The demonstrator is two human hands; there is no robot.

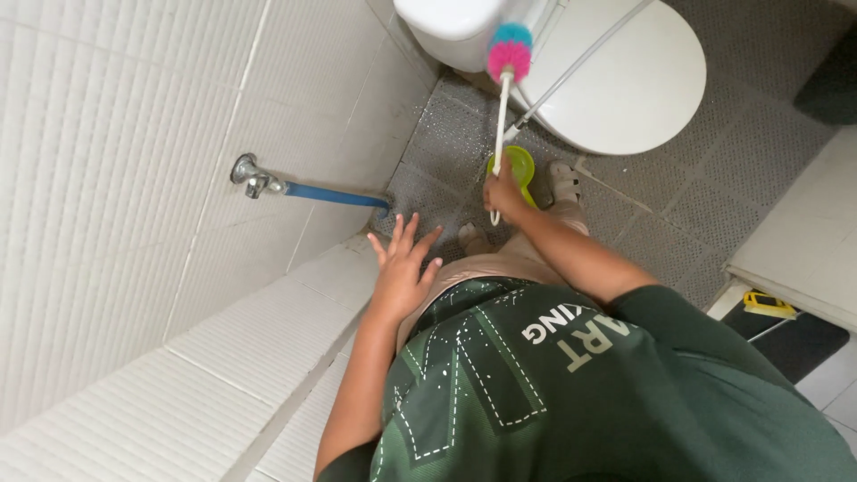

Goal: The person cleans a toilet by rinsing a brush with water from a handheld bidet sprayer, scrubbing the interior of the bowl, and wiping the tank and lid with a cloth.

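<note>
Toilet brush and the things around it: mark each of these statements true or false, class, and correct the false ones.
1. The right hand grips the toilet brush by its white handle. True.
2. The brush head is all green. False: it is pink and blue.
3. The left hand holds the blue hose. False: it is open, holding nothing.
4. The toilet lid is shut. True.

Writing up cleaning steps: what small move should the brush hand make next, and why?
Probably sweep the toilet brush sideways: the right hand grips its white handle, the pink-and-blue head is against the toilet tank, and the left hand is free.
</note>
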